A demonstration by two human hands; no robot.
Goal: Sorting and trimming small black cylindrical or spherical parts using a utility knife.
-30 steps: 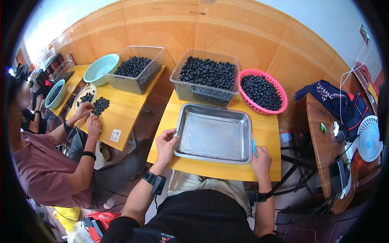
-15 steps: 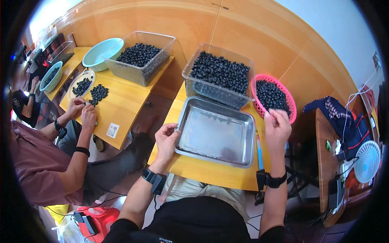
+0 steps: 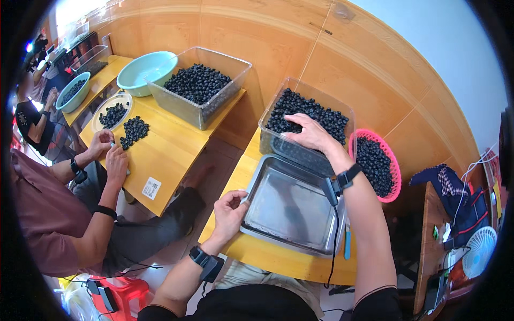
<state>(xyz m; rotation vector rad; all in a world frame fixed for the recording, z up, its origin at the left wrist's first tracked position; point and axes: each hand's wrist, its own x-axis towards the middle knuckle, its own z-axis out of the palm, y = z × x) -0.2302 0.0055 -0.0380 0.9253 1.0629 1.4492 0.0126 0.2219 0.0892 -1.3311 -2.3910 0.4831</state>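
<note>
A shallow metal tray lies before me on the yellow table, with no pieces visible in it. My left hand pinches the tray's left rim between thumb and fingers. Beyond the tray stands a clear plastic bin of small dark round fruits, which look like berries. My right hand reaches over the tray into this bin, fingers apart at the surface of the fruits, with nothing visibly gripped. My right forearm hides part of the tray's right side.
A pink basket of dark fruits stands right of the bin. A blue-handled tool lies beside the tray. At the left table, a co-worker handles small pieces near another clear bin and a green basin. A fan stands far right.
My right hand has moved from beside the pink basket, left and forward into the clear bin, its fingers spreading. My left hand stays on the tray rim. The view has shifted.
</note>
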